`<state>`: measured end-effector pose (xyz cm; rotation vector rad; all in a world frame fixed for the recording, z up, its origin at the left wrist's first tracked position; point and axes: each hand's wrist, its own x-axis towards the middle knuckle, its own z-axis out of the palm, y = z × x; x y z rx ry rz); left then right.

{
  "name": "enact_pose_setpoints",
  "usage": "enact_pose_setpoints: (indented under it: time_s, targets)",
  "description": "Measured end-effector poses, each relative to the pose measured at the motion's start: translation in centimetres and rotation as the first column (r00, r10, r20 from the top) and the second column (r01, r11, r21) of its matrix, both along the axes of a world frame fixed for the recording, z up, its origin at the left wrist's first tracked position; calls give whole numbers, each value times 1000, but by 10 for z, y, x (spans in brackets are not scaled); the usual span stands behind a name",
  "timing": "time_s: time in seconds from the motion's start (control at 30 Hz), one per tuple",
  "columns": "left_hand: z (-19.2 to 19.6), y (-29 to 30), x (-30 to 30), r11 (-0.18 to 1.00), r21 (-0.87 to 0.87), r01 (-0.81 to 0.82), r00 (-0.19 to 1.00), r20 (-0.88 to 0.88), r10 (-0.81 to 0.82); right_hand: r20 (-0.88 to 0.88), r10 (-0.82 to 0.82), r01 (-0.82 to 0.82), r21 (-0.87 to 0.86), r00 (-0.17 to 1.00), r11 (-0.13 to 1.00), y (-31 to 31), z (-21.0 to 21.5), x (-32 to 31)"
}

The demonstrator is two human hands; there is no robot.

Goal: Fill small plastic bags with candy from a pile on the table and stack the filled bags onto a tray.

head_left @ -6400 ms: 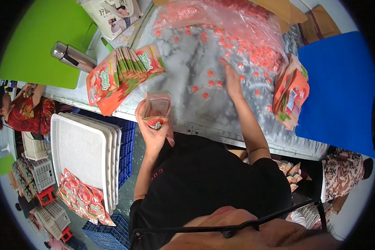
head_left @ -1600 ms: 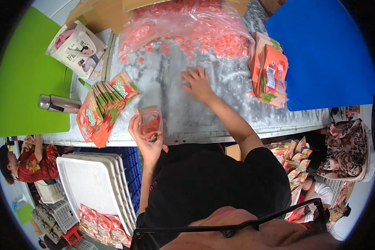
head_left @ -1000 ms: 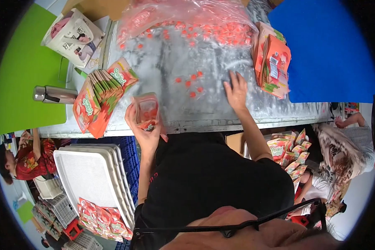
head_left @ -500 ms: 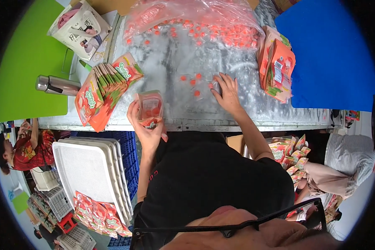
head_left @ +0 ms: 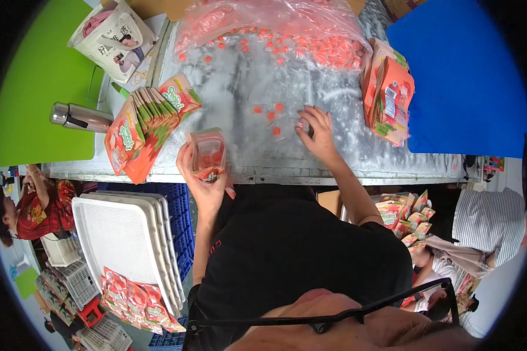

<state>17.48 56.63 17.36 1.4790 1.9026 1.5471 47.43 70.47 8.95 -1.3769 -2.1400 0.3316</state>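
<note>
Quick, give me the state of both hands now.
Left hand: closed around an open pouch.
Right hand: open, fingers spread flat on the table by loose candies.

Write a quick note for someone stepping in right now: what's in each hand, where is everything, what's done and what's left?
Left hand: holds an open pouch upright at the table edge, some red sweets already inside.
Right hand: flat on the table, fingers on loose sweets.
Big pile of sweets lies at the far side under a clear bag.
Empty pouches fanned out left; another stack right.
Done: pouch partly filled. Left: the loose sweets and the pile, many pouches.
</note>
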Motion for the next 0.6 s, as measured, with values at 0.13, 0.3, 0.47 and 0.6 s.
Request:
enact_pose_setpoints:
  time_s: [0.13,0.3,0.47,0.6]
  targets:
    - [1,-1,-1,1000,-18,22,1000,6,-21,-576,-161,20,-244,801,970,10,5,23]
    - [0,1,0,1000,-15,20,1000,-8,-20,-461,-168,91,-185,871,978,20,4,44]
    - [-3,0,1,1000,9,3,1000,-18,-3,-216,-63,54,-47,974,997,10,0,31]
    - [1,1,2,1000,-23,9,999,-45,-10,80,126,-127,11,989,992,9,10,-13]
